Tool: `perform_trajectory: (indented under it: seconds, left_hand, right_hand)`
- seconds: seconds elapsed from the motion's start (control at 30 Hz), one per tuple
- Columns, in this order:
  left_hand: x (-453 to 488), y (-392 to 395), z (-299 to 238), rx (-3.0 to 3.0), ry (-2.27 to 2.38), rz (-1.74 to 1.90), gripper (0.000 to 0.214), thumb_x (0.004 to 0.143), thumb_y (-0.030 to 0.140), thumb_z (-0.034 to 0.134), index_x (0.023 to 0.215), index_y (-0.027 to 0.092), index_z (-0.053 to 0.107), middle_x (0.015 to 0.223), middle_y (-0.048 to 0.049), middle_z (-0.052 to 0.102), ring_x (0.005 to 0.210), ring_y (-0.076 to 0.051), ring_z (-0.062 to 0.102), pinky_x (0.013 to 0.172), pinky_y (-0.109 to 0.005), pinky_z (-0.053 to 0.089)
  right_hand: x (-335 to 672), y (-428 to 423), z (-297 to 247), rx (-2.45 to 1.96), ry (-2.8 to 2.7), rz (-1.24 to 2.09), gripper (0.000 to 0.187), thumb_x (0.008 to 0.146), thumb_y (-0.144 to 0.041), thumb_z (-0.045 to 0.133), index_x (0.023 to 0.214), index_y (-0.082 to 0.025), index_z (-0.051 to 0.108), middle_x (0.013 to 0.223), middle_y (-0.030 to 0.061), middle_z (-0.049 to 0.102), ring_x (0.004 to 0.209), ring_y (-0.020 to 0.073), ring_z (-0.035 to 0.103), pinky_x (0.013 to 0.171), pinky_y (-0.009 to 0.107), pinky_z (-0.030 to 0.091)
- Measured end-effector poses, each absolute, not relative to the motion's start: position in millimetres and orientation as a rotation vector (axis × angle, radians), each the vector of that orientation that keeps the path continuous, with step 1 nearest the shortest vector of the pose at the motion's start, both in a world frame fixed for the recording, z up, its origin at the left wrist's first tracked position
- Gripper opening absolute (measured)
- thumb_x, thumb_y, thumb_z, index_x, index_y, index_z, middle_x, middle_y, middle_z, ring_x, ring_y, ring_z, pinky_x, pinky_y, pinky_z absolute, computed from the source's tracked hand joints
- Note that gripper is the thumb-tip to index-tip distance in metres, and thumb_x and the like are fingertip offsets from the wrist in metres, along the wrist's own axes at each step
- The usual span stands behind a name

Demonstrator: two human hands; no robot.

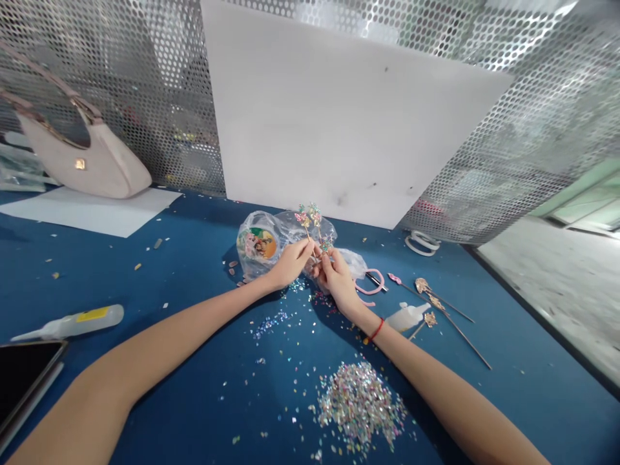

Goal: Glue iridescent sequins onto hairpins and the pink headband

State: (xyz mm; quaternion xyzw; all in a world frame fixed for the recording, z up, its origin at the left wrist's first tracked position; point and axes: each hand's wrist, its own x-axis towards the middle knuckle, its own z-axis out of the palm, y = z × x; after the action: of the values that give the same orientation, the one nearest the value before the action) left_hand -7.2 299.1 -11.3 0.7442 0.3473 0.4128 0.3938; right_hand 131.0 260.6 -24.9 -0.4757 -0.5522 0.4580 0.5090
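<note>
My left hand [290, 263] pinches a thin gold pin topped with a pink and teal sequin flower [303, 219]. My right hand [338, 281] has its fingers closed on a second decorated pin [314, 214], close against the first. The exact grip is partly hidden by my fingers. Behind both hands lies a crumpled clear plastic bag [285, 236] with a colourful printed label [256, 244]. A heap of multicoloured sequins [358, 403] lies on the blue tabletop [194, 400] below my forearms, with more scattered near my hands.
Right of my hands lie a white glue bottle [407, 316], a pink hair band [371, 281] and several gold hair sticks [448, 316]. On the left are another glue bottle [72, 323], a tablet [24, 381], white paper [87, 210] and a beige handbag [82, 155]. A white board [349, 110] and perforated metal [121, 64] stand behind.
</note>
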Motion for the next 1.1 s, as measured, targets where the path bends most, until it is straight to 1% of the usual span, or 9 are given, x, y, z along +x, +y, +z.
perform_trajectory:
  seconds: [0.13, 0.33, 0.43, 0.53, 0.7, 0.77, 0.9, 0.93, 1.1]
  left_hand:
    - [-5.8, 303.3, -16.1, 1.782, 1.024, 1.052, 0.030, 0.096, 0.033, 0.038, 0.078, 0.017, 0.056, 0.073, -0.0015, 0.065, 0.064, -0.014, 0.062, 0.065, -0.027, 0.051]
    - [-2.9, 308.5, -23.8, 1.619, 1.138, 1.086, 0.030, 0.096, 0.025, 0.033, 0.072, 0.018, 0.050, 0.067, -0.0021, 0.065, 0.059, -0.015, 0.065, 0.058, -0.027, 0.054]
    - [-2.4, 307.9, -23.5, 1.607, 1.149, 1.076, 0.031, 0.095, 0.024, 0.035, 0.069, 0.018, 0.051, 0.066, -0.0017, 0.065, 0.060, -0.014, 0.065, 0.059, -0.026, 0.054]
    - [-2.3, 307.2, -22.4, 1.603, 1.165, 1.062, 0.035, 0.095, 0.026, 0.036, 0.065, 0.018, 0.052, 0.062, -0.0015, 0.064, 0.057, -0.014, 0.063, 0.058, -0.025, 0.052]
    - [-1.5, 304.8, -20.1, 1.597, 1.216, 1.055, 0.037, 0.094, 0.027, 0.036, 0.063, 0.018, 0.053, 0.061, -0.0019, 0.063, 0.053, -0.013, 0.060, 0.056, -0.024, 0.049]
    - [-0.7, 303.4, -19.1, 1.595, 1.237, 1.060, 0.036, 0.095, 0.026, 0.035, 0.065, 0.018, 0.053, 0.063, -0.0023, 0.063, 0.053, -0.013, 0.060, 0.055, -0.024, 0.049]
    - [0.4, 302.6, -19.1, 1.612, 1.284, 1.073, 0.033, 0.095, 0.026, 0.033, 0.069, 0.018, 0.053, 0.063, -0.0028, 0.063, 0.053, -0.014, 0.060, 0.054, -0.024, 0.048]
    - [0.3, 302.6, -19.4, 1.623, 1.299, 1.073, 0.033, 0.095, 0.026, 0.033, 0.069, 0.018, 0.054, 0.063, -0.0030, 0.063, 0.053, -0.014, 0.060, 0.055, -0.025, 0.048]
    - [-2.4, 301.6, -19.3, 1.692, 1.399, 1.055, 0.033, 0.093, 0.021, 0.031, 0.070, 0.018, 0.054, 0.063, -0.0035, 0.064, 0.055, -0.015, 0.061, 0.059, -0.025, 0.048]
  right_hand:
    - [133.9, 264.4, -25.1, -1.348, -1.416, 1.044, 0.024, 0.094, -0.037, 0.036, 0.076, -0.023, 0.040, 0.048, -0.0068, 0.048, 0.034, 0.0084, 0.034, 0.037, 0.020, 0.028]
    - [141.3, 270.7, -17.9, -1.704, -1.565, 0.843, 0.033, 0.092, -0.027, 0.033, 0.063, -0.020, 0.047, 0.041, -0.0030, 0.047, 0.037, 0.0130, 0.046, 0.043, 0.023, 0.035]
    - [146.9, 273.7, -9.9, -1.747, -1.638, 0.710, 0.031, 0.089, -0.019, 0.037, 0.062, -0.019, 0.052, 0.052, 0.0022, 0.057, 0.051, 0.0159, 0.055, 0.053, 0.025, 0.039]
    - [154.0, 271.6, 2.2, -1.794, -1.723, 0.513, 0.026, 0.085, -0.010, 0.040, 0.069, -0.015, 0.060, 0.073, 0.0099, 0.067, 0.072, 0.0204, 0.060, 0.068, 0.029, 0.040]
    - [160.4, 271.0, 28.2, -1.750, -1.947, -0.170, 0.030, 0.091, -0.012, 0.038, 0.089, -0.012, 0.068, 0.087, 0.0152, 0.069, 0.092, 0.0262, 0.058, 0.080, 0.033, 0.040]
    - [155.8, 280.8, 37.2, -1.683, -1.962, -0.108, 0.031, 0.093, -0.015, 0.039, 0.093, -0.013, 0.070, 0.083, 0.0126, 0.070, 0.085, 0.0238, 0.061, 0.078, 0.031, 0.041]
    - [136.6, 316.2, 39.5, -1.699, -1.981, 0.423, 0.030, 0.096, -0.023, 0.040, 0.101, -0.014, 0.069, 0.068, 0.0047, 0.071, 0.064, 0.0138, 0.063, 0.066, 0.021, 0.043]
    - [132.4, 325.2, 36.1, -1.743, -1.972, 0.453, 0.031, 0.096, -0.022, 0.039, 0.102, -0.013, 0.069, 0.068, 0.0044, 0.072, 0.060, 0.0125, 0.063, 0.064, 0.019, 0.043]
    - [127.7, 345.0, 10.8, -1.924, -1.972, 0.413, 0.032, 0.091, -0.021, 0.049, 0.072, -0.010, 0.072, 0.069, 0.0103, 0.073, 0.064, 0.0155, 0.066, 0.059, 0.020, 0.043]
